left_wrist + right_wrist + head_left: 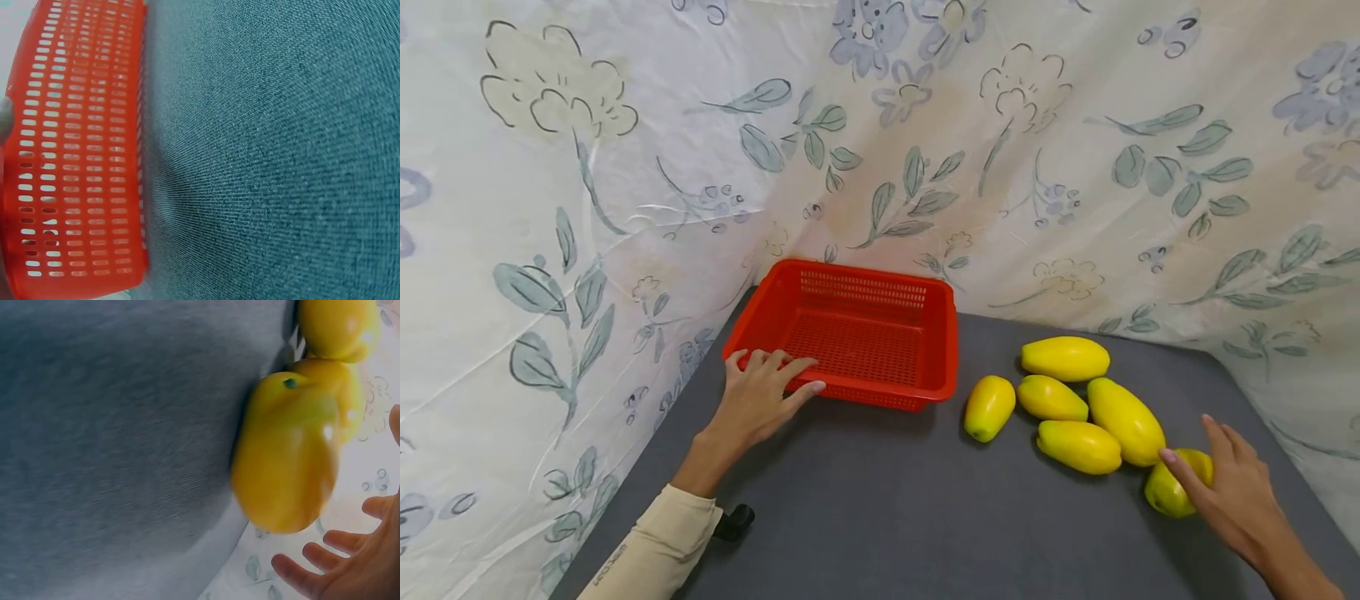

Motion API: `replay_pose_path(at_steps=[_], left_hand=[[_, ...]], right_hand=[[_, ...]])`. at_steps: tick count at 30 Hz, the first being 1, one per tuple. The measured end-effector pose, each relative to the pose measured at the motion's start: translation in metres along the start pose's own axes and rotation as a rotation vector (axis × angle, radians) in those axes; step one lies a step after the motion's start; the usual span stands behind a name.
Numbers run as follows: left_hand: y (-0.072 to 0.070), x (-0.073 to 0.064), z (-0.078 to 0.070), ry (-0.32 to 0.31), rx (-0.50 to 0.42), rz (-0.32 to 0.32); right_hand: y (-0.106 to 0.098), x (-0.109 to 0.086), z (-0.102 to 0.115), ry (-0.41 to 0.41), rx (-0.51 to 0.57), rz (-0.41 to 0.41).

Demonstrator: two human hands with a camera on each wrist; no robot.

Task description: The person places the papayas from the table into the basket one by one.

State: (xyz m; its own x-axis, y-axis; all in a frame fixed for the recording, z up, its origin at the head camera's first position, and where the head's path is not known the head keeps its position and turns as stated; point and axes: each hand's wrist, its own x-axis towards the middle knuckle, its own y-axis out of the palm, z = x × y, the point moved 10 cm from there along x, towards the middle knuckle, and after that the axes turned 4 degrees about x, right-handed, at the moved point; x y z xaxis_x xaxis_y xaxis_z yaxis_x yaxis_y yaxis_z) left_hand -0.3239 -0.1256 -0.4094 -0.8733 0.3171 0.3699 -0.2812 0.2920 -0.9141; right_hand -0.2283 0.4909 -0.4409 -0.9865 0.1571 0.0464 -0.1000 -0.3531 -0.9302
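Observation:
The red plastic basket [865, 396], with slotted walls and a perforated floor, stands on the grey table. My left hand [763, 392] grips its near left rim, fingers over the inside and thumb along the outer front edge. In the left wrist view the thumb tip [5, 119] shows beside the slotted wall. My right hand [1236, 483] is held open with spread fingers beside the nearest oblong yellow fruit [1172, 496], which looks like a papaya. That fruit [287, 456] lies apart from the fingers in the right wrist view, with nothing in the hand.
Several more yellow fruits [1078, 446] lie grouped right of the basket, the leftmost one [989, 408] close to its corner. A black object [735, 522] sits by my left sleeve. Floral cloth [925, 167] hangs around the back and sides of the table [910, 500].

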Motion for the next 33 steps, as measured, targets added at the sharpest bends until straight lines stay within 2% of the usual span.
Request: replay_pose_path(at_steps=[6, 11, 18, 22, 29, 33], left_hand=[[0.001, -0.001, 0.004, -0.016, -0.006, 0.003], [0.002, -0.001, 0.005, -0.017, -0.014, 0.007], [0.003, 0.001, 0.002, -0.004, -0.025, 0.006], [0.002, 0.001, 0.003, -0.009, -0.030, 0.004], [0.003, 0.003, 0.003, -0.006, -0.032, 0.010], [0.004, 0.004, 0.003, -0.008, -0.030, 0.013]], right_hand=[[0.009, -0.008, -0.015, 0.084, 0.034, 0.022], [0.018, -0.012, -0.019, 0.082, 0.064, 0.055], [0.028, -0.020, -0.024, 0.131, 0.077, 0.067], [0.030, -0.018, -0.019, 0.110, 0.070, 0.055], [0.036, -0.017, -0.022, 0.114, 0.066, 0.084], [0.036, -0.018, -0.022, 0.112, 0.067, 0.059]])
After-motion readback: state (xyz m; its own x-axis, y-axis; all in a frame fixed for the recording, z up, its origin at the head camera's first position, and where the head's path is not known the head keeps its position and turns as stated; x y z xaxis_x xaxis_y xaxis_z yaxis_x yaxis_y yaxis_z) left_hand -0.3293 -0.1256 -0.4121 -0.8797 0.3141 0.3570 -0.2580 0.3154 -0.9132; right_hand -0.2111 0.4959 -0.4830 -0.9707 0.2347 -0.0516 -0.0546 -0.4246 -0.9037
